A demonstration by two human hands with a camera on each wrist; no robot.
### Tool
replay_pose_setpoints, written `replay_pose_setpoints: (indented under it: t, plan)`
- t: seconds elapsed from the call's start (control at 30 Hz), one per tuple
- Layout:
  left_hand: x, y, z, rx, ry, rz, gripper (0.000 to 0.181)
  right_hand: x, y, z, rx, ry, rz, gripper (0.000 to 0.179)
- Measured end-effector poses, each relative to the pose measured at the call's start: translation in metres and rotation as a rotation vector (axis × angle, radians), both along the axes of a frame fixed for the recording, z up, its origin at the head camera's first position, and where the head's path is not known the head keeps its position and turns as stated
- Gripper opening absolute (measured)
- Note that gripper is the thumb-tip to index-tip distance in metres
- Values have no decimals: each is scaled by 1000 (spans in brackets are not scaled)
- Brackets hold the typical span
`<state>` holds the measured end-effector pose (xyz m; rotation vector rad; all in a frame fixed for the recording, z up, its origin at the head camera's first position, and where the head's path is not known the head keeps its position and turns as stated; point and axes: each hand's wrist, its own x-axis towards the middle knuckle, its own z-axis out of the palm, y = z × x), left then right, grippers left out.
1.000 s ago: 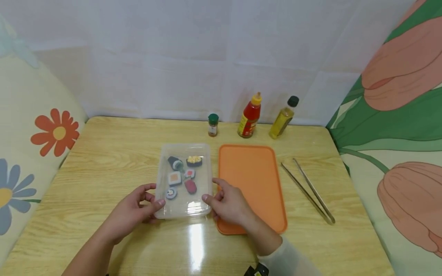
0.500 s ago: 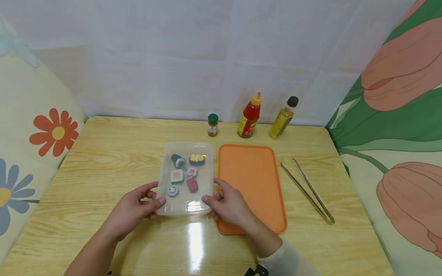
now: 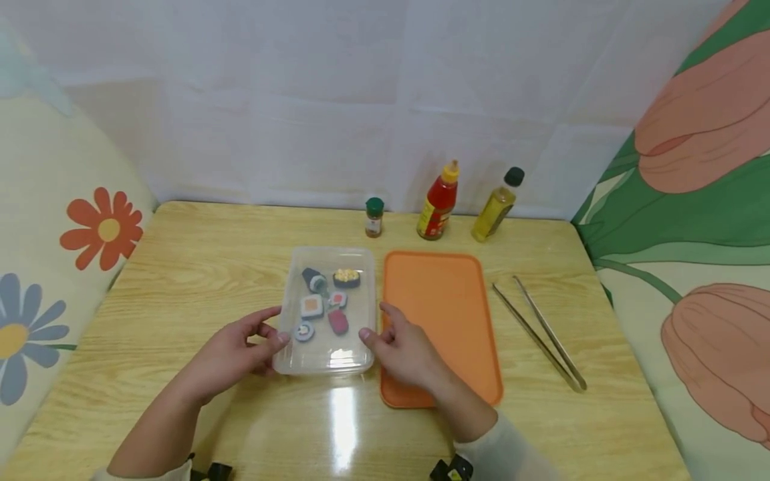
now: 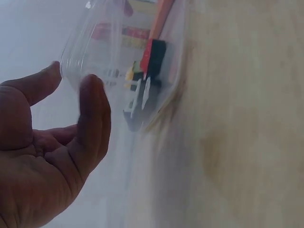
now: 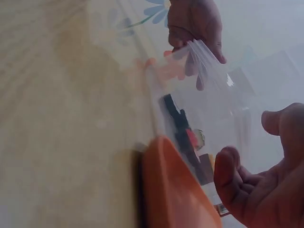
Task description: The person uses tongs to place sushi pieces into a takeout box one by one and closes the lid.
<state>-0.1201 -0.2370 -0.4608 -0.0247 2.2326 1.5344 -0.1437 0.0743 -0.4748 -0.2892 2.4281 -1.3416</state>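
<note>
A clear plastic food box (image 3: 307,357) sits left of the orange tray (image 3: 436,294), with several sushi pieces inside. Among them are a dark cone-shaped hand roll (image 3: 313,279), a yellow-topped piece (image 3: 346,278), a square roll (image 3: 311,306) and a dark red piece (image 3: 338,321). My left hand (image 3: 231,351) is at the box's left side, thumb tip right at the rim in the left wrist view, fingers loosely bent. At the right side is my right hand (image 3: 406,347), partly over the tray; in the right wrist view its thumb and fingers stand spread, apart from the box.
Metal tongs (image 3: 541,334) lie spread right of the tray. Along the back stand a green-capped spice jar (image 3: 373,218), a red sauce bottle (image 3: 438,204) and an oil bottle (image 3: 496,207). A white cloth (image 3: 271,100) hangs behind the wooden table (image 3: 204,254).
The box has slid slightly right and away from me, closer to the tray, then stopped. Both hands have since loosened, fingers and thumbs easing off its sides.
</note>
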Motion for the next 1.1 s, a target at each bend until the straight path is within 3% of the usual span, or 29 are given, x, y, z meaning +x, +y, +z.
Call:
replay_pose_setpoints:
  t: [0.13,0.3,0.43,0.53,0.73,1.1]
  plan:
    - [-16,-7,6,-134,134,-59,82,-22,-3,9,34,84,4,78]
    - [-45,-8,7,-297,326,-147,86,-52,-15,15,190,194,65,83]
    - [-67,-3,-3,-400,401,-213,99,-74,-23,11,279,236,142,93]
    - [-77,2,-11,-447,428,-256,108,-84,-24,7,329,244,191,99]
    - [-83,9,-13,-525,455,-259,117,-89,-22,1,377,258,226,106]
    - [-83,9,-11,-542,436,-268,119,-90,-22,0,370,230,212,108]
